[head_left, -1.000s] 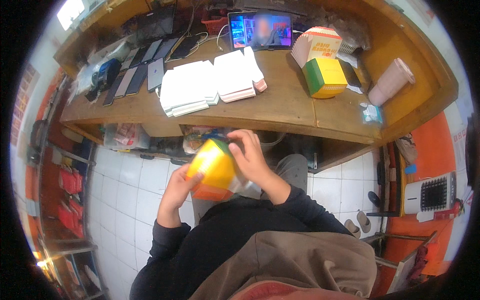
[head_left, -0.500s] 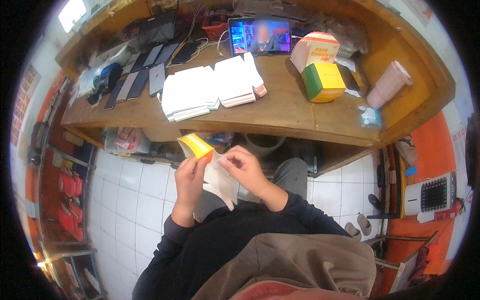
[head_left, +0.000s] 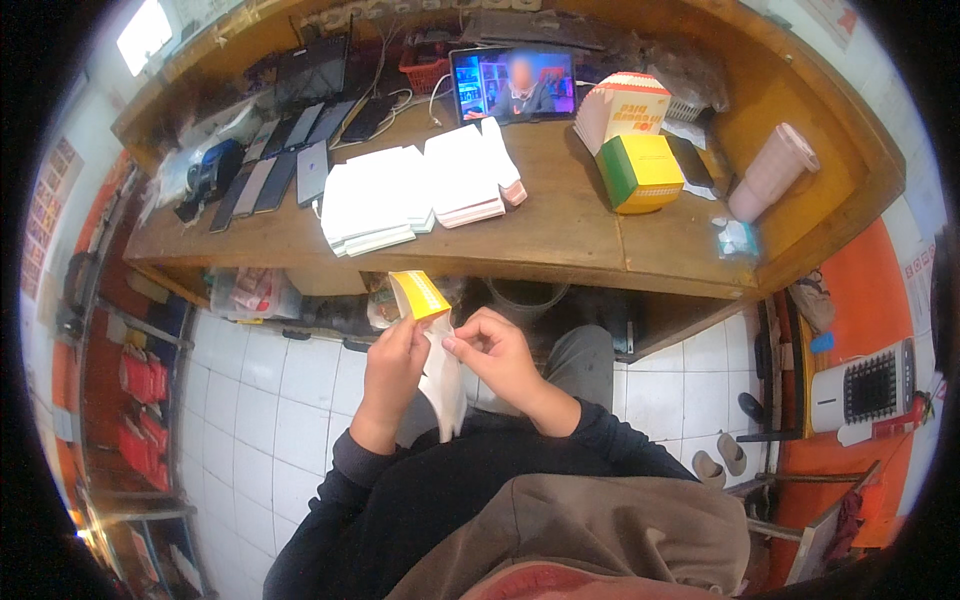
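Observation:
Above my lap I hold a partly folded cardboard box [head_left: 424,298], yellow printed on the outside and plain white inside. Its long white flap [head_left: 446,390] hangs down toward my body. On the left, my left hand [head_left: 393,365] pinches the lower edge of the yellow side between thumb and fingers. My right hand [head_left: 500,360] grips the white edge beside it, thumb and index finger together. Before me on the wooden desk [head_left: 560,225] lie two stacks of flat white card blanks [head_left: 375,195]. A folded yellow-and-green box [head_left: 642,175] stands to their right.
Behind the folded box leans a fan of nested printed cartons [head_left: 628,105]. A tablet [head_left: 515,88] plays a video at the back. Several phones [head_left: 268,180] lie at left. A pink tumbler [head_left: 775,172] stands at the right edge. The desk's front edge lies just beyond my hands.
The box in my hands has turned slightly and shifted a little right, and its white flap now hangs straighter. Both hands keep hold of it. The desk sits slightly lower in view.

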